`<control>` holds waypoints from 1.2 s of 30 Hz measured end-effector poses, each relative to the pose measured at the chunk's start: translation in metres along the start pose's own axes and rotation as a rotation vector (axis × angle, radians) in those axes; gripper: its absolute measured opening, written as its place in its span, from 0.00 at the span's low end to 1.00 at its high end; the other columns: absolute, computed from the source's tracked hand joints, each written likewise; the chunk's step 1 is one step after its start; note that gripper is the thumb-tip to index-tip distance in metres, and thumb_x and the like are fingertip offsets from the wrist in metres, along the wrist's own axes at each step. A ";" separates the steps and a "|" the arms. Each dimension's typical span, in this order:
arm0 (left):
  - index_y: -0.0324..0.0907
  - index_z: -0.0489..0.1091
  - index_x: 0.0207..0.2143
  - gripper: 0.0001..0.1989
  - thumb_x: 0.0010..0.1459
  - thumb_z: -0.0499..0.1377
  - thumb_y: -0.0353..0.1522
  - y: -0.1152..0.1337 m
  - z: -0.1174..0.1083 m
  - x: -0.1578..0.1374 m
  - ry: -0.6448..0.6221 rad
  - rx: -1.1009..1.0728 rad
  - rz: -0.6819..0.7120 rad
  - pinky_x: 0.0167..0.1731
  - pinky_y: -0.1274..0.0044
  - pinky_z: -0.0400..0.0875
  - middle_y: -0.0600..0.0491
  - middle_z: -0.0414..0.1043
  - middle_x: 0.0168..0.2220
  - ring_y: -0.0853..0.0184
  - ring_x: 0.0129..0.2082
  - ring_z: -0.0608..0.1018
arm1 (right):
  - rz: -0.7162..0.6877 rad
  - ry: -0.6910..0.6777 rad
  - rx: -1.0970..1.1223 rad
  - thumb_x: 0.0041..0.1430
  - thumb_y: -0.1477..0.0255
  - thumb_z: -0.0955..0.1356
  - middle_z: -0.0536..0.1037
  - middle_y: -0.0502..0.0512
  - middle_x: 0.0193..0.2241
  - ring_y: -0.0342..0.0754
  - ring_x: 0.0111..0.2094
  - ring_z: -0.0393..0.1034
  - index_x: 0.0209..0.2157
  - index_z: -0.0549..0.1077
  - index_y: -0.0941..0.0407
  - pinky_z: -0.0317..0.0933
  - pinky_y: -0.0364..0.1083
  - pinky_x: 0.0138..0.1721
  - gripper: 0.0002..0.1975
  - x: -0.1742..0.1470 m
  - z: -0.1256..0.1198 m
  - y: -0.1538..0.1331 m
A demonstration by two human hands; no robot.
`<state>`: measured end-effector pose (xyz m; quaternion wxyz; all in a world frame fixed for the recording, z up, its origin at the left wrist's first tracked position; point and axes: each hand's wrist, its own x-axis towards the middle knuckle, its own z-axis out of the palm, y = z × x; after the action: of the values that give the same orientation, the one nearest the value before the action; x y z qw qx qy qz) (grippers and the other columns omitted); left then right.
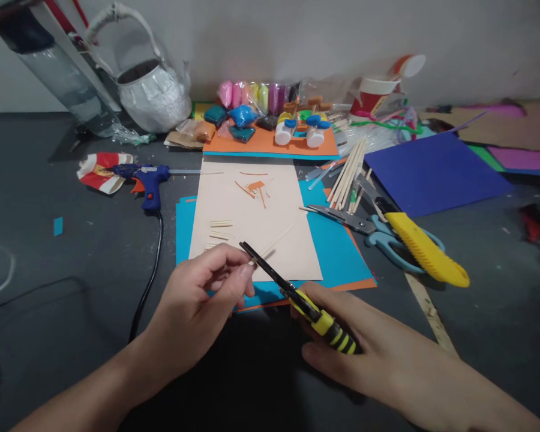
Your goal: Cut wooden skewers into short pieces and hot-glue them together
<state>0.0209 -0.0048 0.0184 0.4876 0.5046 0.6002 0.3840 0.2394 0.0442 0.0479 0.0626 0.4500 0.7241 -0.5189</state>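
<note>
My left hand (211, 288) pinches a thin wooden stick (276, 242) between thumb and fingers, its free length pointing up and right over the pale paper (252, 210). My right hand (342, 336) is wrapped round black pliers (270, 273) with yellow-and-black handles. Their long jaws cross the stick close to my left fingertips; whether they bite on it I cannot tell. Several short cut stick pieces (220, 224) lie in small groups beyond my left hand. Orange paper scraps (255, 186) rest farther up the sheet.
A blue glue gun (150, 183) with a cord lies left. Blue-handled scissors (387, 237), a yellow cutter knife (427, 249) and long wooden sticks (347, 175) lie right, beside dark blue sheet (436, 171). Clay packets (243, 116) and a white-wrapped basket (155, 96) stand behind.
</note>
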 end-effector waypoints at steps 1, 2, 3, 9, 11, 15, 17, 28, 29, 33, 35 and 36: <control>0.44 0.70 0.33 0.09 0.66 0.55 0.35 -0.001 -0.001 0.000 0.001 0.044 0.033 0.24 0.82 0.68 0.59 0.70 0.26 0.75 0.24 0.73 | -0.001 0.003 -0.008 0.55 0.63 0.67 0.81 0.52 0.37 0.56 0.40 0.75 0.41 0.75 0.52 0.68 0.47 0.36 0.13 0.000 0.000 0.000; 0.44 0.69 0.33 0.09 0.66 0.54 0.35 -0.001 -0.001 0.000 0.002 0.090 0.066 0.24 0.82 0.68 0.59 0.70 0.26 0.75 0.24 0.72 | -0.002 0.006 -0.012 0.55 0.63 0.67 0.81 0.52 0.37 0.56 0.40 0.75 0.41 0.75 0.52 0.68 0.47 0.36 0.13 0.001 0.001 0.000; 0.44 0.69 0.32 0.10 0.67 0.53 0.34 -0.002 -0.002 0.000 0.005 0.132 0.092 0.25 0.82 0.67 0.59 0.70 0.26 0.75 0.24 0.72 | -0.002 0.007 -0.011 0.55 0.64 0.67 0.81 0.52 0.38 0.56 0.40 0.75 0.42 0.76 0.52 0.68 0.47 0.36 0.13 0.001 0.001 0.000; 0.43 0.68 0.31 0.11 0.67 0.53 0.34 0.000 -0.001 0.002 0.004 0.134 0.094 0.23 0.82 0.67 0.60 0.69 0.23 0.75 0.21 0.72 | -0.056 -0.001 0.093 0.54 0.67 0.69 0.82 0.51 0.42 0.56 0.44 0.75 0.48 0.76 0.52 0.69 0.46 0.41 0.19 0.001 -0.002 -0.002; 0.43 0.68 0.29 0.12 0.67 0.53 0.33 0.002 -0.001 0.002 0.000 0.123 0.092 0.23 0.82 0.67 0.60 0.68 0.21 0.76 0.20 0.72 | -0.068 -0.007 0.099 0.55 0.68 0.69 0.82 0.51 0.42 0.56 0.45 0.75 0.50 0.75 0.51 0.69 0.47 0.42 0.20 0.001 -0.002 -0.002; 0.43 0.68 0.29 0.12 0.67 0.53 0.33 0.004 -0.002 0.001 -0.002 0.175 0.121 0.22 0.82 0.65 0.61 0.68 0.19 0.76 0.18 0.70 | -0.047 0.005 0.050 0.55 0.66 0.69 0.81 0.51 0.41 0.56 0.42 0.75 0.48 0.75 0.51 0.70 0.47 0.39 0.18 0.000 0.000 -0.002; 0.43 0.68 0.28 0.12 0.67 0.53 0.33 0.004 -0.002 0.001 0.005 0.200 0.124 0.21 0.81 0.64 0.60 0.68 0.19 0.76 0.17 0.70 | -0.035 0.013 0.027 0.54 0.65 0.69 0.81 0.52 0.38 0.56 0.41 0.75 0.45 0.76 0.52 0.69 0.47 0.37 0.16 0.000 0.001 -0.001; 0.44 0.72 0.31 0.10 0.65 0.55 0.34 0.006 -0.005 0.006 0.017 0.201 0.070 0.29 0.81 0.65 0.59 0.72 0.26 0.75 0.26 0.72 | 0.012 0.020 -0.024 0.56 0.63 0.67 0.80 0.52 0.35 0.55 0.40 0.74 0.40 0.73 0.52 0.67 0.46 0.35 0.11 -0.001 0.003 -0.001; 0.44 0.72 0.30 0.10 0.65 0.56 0.34 0.006 -0.005 0.006 0.022 0.191 0.055 0.29 0.81 0.65 0.59 0.72 0.26 0.74 0.26 0.72 | 0.010 0.027 -0.030 0.56 0.63 0.67 0.80 0.52 0.35 0.54 0.39 0.74 0.39 0.73 0.52 0.66 0.46 0.34 0.11 -0.001 0.003 -0.001; 0.42 0.71 0.27 0.12 0.64 0.57 0.35 0.004 -0.006 0.009 -0.033 0.021 -0.068 0.26 0.82 0.65 0.58 0.70 0.24 0.74 0.24 0.70 | 0.012 0.042 -0.040 0.55 0.65 0.68 0.80 0.51 0.33 0.53 0.37 0.74 0.38 0.74 0.52 0.66 0.45 0.32 0.10 -0.001 0.003 -0.002; 0.42 0.71 0.27 0.13 0.64 0.56 0.36 0.002 -0.007 0.011 -0.069 -0.108 -0.113 0.23 0.82 0.65 0.58 0.69 0.24 0.74 0.22 0.70 | 0.006 0.040 -0.034 0.55 0.65 0.68 0.80 0.51 0.34 0.54 0.37 0.74 0.39 0.74 0.52 0.65 0.45 0.32 0.10 -0.001 0.003 0.000; 0.43 0.71 0.28 0.13 0.65 0.55 0.37 0.002 -0.009 0.011 -0.057 -0.151 -0.112 0.23 0.82 0.66 0.58 0.70 0.24 0.74 0.22 0.70 | 0.004 0.041 -0.031 0.55 0.64 0.68 0.81 0.51 0.34 0.54 0.38 0.74 0.40 0.74 0.52 0.66 0.45 0.33 0.11 -0.001 0.002 0.001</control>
<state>0.0127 0.0064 0.0198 0.5619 0.4428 0.5828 0.3855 0.2400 0.0416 0.0468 0.0557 0.4612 0.7321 -0.4982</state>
